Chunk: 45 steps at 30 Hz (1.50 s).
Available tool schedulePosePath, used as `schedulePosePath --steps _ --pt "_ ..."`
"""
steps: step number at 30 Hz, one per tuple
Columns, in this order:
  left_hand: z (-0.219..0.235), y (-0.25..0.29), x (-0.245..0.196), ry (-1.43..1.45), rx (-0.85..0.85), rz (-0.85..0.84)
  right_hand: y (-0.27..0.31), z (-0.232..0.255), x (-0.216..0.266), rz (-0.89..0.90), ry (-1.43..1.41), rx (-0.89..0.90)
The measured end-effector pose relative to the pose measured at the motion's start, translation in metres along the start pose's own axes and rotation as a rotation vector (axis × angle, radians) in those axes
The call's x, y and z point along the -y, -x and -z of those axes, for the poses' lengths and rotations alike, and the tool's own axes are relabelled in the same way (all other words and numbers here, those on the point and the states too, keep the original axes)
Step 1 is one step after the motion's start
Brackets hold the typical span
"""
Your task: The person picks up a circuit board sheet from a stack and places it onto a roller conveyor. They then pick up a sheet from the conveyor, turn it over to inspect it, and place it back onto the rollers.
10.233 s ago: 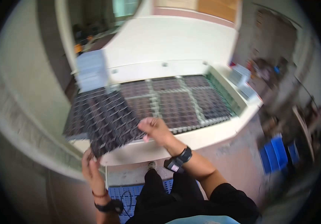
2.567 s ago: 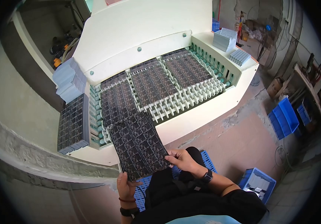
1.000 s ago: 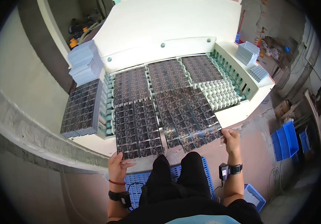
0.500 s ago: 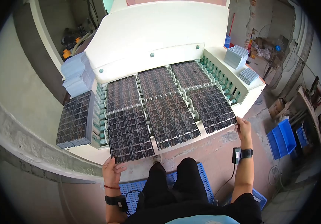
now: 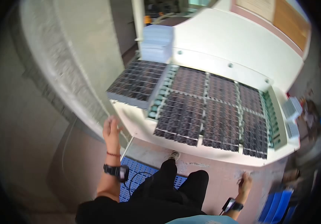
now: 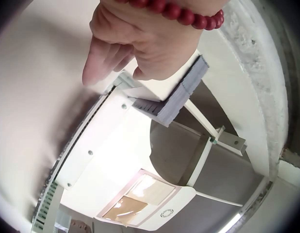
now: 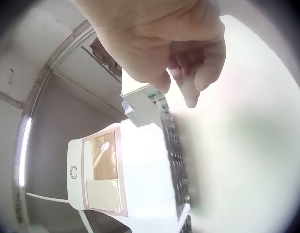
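Dark gridded panels [image 5: 221, 119] lie in two rows on the rollers of a white machine [image 5: 220, 48]. A thick stack of the same panels [image 5: 139, 80] stands at the machine's left end. My left hand [image 5: 111, 136] hangs in the air below that stack, touching nothing, its fingers loosely extended; the left wrist view shows the hand [image 6: 145, 43] holding nothing. My right hand [image 5: 245, 183] is off the front edge at the lower right, empty, with fingers loosely bent, as the right wrist view of the hand [image 7: 164, 48] also shows.
Light blue-grey stacked trays [image 5: 156, 43] stand behind the panel stack. More small trays [image 5: 292, 108] sit on the machine's right end. A concrete wall [image 5: 89, 41] borders the left. Blue bins [image 5: 276, 205] are at the lower right, and a blue slatted mat [image 5: 132, 175] lies underfoot.
Both hands have let go of the front-row panels and drawn back from them. The view has swung left, and the front row of panels now lies on the rollers.
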<state>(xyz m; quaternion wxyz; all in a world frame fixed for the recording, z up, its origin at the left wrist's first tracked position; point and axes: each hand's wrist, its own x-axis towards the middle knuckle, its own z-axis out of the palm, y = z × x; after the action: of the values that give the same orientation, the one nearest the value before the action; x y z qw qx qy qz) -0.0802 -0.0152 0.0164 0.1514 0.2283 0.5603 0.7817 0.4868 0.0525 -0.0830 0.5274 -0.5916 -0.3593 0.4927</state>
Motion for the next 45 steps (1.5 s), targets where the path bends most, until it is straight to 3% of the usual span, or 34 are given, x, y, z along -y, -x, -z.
schedulePosePath --steps 3,4,6,7,9,10,11,13,15,17,19,21,27,28,32,36,38,40,43,45 --pt "0.007 -0.034 -0.021 -0.171 -0.080 -0.323 0.013 -0.028 0.014 -0.034 0.093 0.185" --pt "0.004 -0.040 -0.037 -0.165 -0.098 -0.328 0.018 -0.035 0.018 -0.044 0.124 0.268" --pt "-0.008 -0.045 -0.073 -0.647 -0.045 -0.560 0.028 -0.060 0.039 -0.005 0.125 0.363" --pt "-0.011 -0.054 -0.075 -0.637 -0.057 -0.562 0.031 -0.072 0.049 0.021 0.123 0.444" --pt "-0.014 -0.068 -0.075 -1.116 -0.060 -0.777 0.037 -0.093 0.065 0.059 0.135 0.501" --pt "-0.019 -0.066 -0.085 -1.058 0.047 -0.633 0.043 -0.106 0.076 0.101 0.162 0.580" --pt "-0.021 -0.064 -0.085 -1.046 0.039 -0.634 0.049 -0.120 0.087 0.145 0.188 0.656" --pt "-0.022 -0.060 -0.082 -1.182 -0.002 -0.842 0.059 -0.145 0.109 0.164 0.228 0.704" --pt "-0.023 -0.051 -0.080 -1.181 0.017 -0.818 0.065 -0.167 0.126 0.229 0.395 0.809" --pt "-0.021 -0.043 -0.076 -1.263 -0.042 -0.979 0.069 -0.197 0.145 0.256 0.421 0.851" --pt "-0.021 -0.034 -0.076 -1.243 -0.036 -0.981 0.070 -0.230 0.164 0.390 0.482 0.994" --pt "-0.023 -0.027 -0.077 -1.215 -0.003 -1.006 0.065 -0.268 0.174 0.372 0.479 1.017" --pt "-0.027 -0.005 -0.082 -1.229 0.090 -1.077 0.038 -0.382 0.190 0.318 0.347 0.871" --pt "-0.028 -0.003 -0.082 -1.191 0.117 -1.102 0.037 -0.394 0.190 0.257 0.312 0.809" --pt "-0.031 0.003 -0.081 -1.113 0.190 -1.158 0.032 -0.414 0.180 0.281 0.280 0.820" --pt "-0.030 0.011 -0.085 -1.066 0.271 -1.172 0.038 -0.391 0.179 0.213 0.258 0.776" --pt "-0.029 0.018 -0.088 -0.951 0.381 -1.184 0.041 -0.371 0.174 0.176 0.118 0.755" --pt "-0.031 0.023 -0.086 -0.843 0.497 -1.083 0.034 -0.346 0.166 0.126 -0.027 0.730" --pt "-0.035 0.032 -0.070 -0.544 0.563 -0.864 0.029 -0.300 0.141 0.116 -0.271 0.702" --pt "-0.036 0.046 -0.039 -0.152 0.661 -0.403 0.040 -0.271 0.123 0.104 -0.321 0.628"
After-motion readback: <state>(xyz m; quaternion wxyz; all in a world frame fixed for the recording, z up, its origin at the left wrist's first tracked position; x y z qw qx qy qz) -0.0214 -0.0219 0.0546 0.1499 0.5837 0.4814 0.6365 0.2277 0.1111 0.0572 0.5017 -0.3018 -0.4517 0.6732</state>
